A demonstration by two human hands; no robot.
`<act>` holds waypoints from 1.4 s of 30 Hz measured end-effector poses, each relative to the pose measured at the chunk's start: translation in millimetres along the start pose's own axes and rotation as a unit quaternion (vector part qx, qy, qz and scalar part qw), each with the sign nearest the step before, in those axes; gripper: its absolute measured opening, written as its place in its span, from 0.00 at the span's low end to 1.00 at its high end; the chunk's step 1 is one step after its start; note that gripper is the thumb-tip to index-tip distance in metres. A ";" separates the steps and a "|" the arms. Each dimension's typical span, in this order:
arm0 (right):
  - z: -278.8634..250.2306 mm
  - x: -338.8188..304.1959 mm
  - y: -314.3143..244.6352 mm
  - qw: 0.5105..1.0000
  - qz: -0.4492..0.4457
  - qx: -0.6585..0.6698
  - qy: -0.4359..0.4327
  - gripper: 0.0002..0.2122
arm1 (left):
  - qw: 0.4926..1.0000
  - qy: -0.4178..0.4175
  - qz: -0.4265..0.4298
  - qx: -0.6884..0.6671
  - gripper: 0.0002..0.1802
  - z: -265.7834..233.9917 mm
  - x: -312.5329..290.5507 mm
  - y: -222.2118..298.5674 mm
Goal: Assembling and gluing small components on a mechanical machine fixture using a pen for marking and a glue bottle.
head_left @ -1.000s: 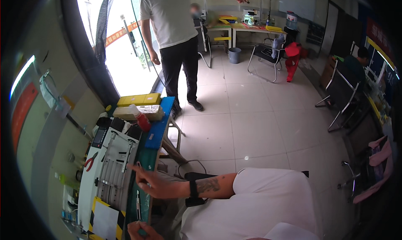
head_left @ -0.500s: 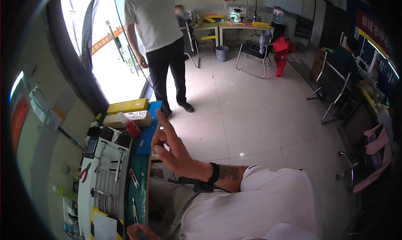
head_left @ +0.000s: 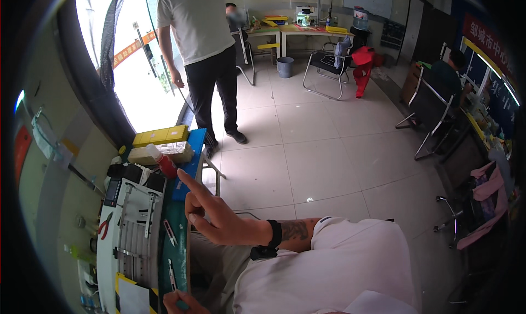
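Bench (head_left: 181, 253): green top, only a narrow strip between machine and front edge. Tight, so sharp tools there want room around them.

Machine (head_left: 129, 232): white body, metal rails facing the person. Best to point at it without a finger on the rails.

Mat (head_left: 195, 149): blue, at the far end, past the machine. Box (head_left: 161, 135), yellow, and block (head_left: 159, 153), pale, lie side by side next to it.

Sheet (head_left: 136, 298): white, yellow-black border, on the near end of the machine. Keep tools off it.

Right hand (head_left: 219, 221): raised, index out, other fingers loosely curled, nothing visible in it. Reads as pointing. Wrist steady and finger straight make the direction clear. Fingertip overlaps the bottle-and-mat area in view; can't tell if it touches anything, looks like mid-air.

Left hand (head_left: 186, 303): low, cut by the lower edge, fingertips at the near end of the knife. Can't tell if it grips it or just sits against it. Good form: handle only, no waving it while the other hand points.

Bottle (head_left: 164, 163): red, white cap, tilted in view, beside mat.

Pliers (head_left: 104, 226): red handles, on the machine's far side.

Knife (head_left: 172, 273): slim, on the strip; can't tell which end is the blade, so treat both as sharp.

Snips (head_left: 170, 233): same strip, beyond the knife, apart from both hands. Fine there.
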State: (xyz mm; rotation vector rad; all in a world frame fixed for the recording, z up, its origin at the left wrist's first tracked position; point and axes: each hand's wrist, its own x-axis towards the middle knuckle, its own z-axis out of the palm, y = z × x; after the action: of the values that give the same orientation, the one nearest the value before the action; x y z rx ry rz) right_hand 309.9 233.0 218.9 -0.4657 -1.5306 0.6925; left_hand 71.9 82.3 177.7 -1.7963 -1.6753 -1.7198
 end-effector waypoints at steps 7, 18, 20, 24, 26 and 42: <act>-52.4 44.9 -8.0 0.874 -0.287 -0.388 0.045 0.37 | 0.999 -0.026 -0.023 -0.037 0.13 1.5 2.7 0.3; -33.5 55.0 -27.8 0.872 -0.349 -0.341 0.009 0.41 | 1.000 0.016 -0.009 -0.012 0.07 -13.7 -5.4 2.7; -28.8 56.0 -36.7 0.905 -0.286 -0.310 -0.055 0.36 | 1.000 0.022 0.002 -0.010 0.08 -12.9 -3.8 1.6; -0.5 29.8 -22.0 0.964 -0.031 -0.158 -0.210 0.19 | 1.000 0.016 -0.003 0.019 0.08 -13.0 -1.1 6.7; 19.6 4.8 -13.7 0.942 -0.002 -0.154 -0.297 0.11 | 1.000 0.012 0.002 0.011 0.08 -10.1 2.5 7.1; 61.8 -44.2 -5.7 0.926 0.132 0.055 -0.349 0.09 | 0.990 -0.029 0.131 0.051 0.12 -0.4 7.8 8.0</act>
State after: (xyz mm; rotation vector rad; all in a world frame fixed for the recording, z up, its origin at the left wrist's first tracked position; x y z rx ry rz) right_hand 253.3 190.4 190.8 -0.3573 -2.0972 1.2416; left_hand 75.5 83.6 188.2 -1.9354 -1.4408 -1.4601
